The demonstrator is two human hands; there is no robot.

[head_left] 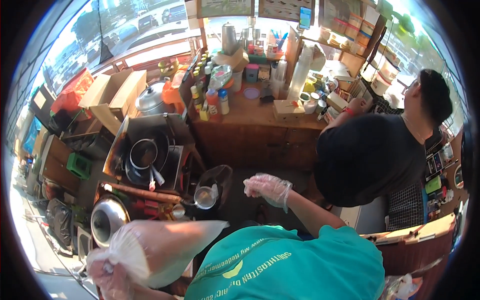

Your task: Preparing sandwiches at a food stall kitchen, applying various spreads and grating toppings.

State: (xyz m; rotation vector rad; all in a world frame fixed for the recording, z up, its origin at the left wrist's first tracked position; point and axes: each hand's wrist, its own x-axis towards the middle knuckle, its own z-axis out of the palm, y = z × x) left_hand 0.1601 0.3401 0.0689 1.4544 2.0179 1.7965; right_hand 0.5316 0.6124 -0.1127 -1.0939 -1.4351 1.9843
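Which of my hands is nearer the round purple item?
Right. Your right hand is short of the purple item; your left hand is farther back and left, gripping a plastic bag.

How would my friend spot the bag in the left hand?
Start at the teal shirt along the bottom edge. Just left of it, the left hand grips a plastic bag by its gathered neck. Unlike the round metal piece just beyond it, the bag is cloudy and pointed at its right end.
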